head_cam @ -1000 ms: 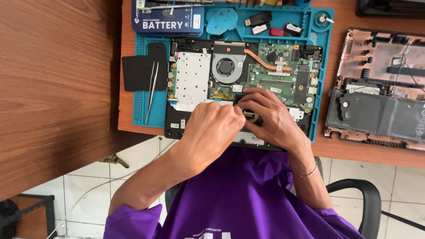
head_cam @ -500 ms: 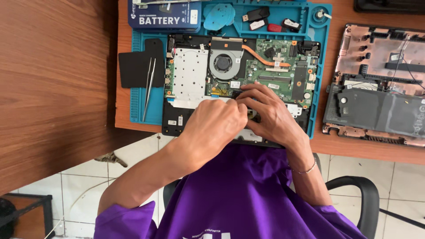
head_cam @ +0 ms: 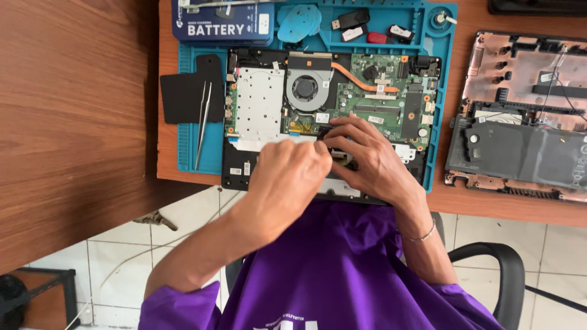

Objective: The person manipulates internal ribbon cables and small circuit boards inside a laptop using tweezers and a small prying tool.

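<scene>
Surface (head_cam: pixel 306 174): one wooden top, its far edge cut off by the frame.
Mat (head_cam: pixel 189 122): one blue work mat, largely covered by what lies on it.
Laptop (head_cam: pixel 257 110): one opened base on the mat, circuit board and one round fan (head_cam: pixel 304 87) exposed; its near edge is hidden under the hands.
Cover (head_cam: pixel 520 146): one removed bottom shell to the right, cut off at the frame's side.
Left hand (head_cam: pixel 287 174): curled over the laptop's near middle, fingers bunched; what it pinches I cannot tell.
Right hand (head_cam: pixel 370 156): touching the left, fingertips down on a small dark part, too covered to make out.
Tweezers (head_cam: pixel 203 122): one pair, left on the mat.
</scene>
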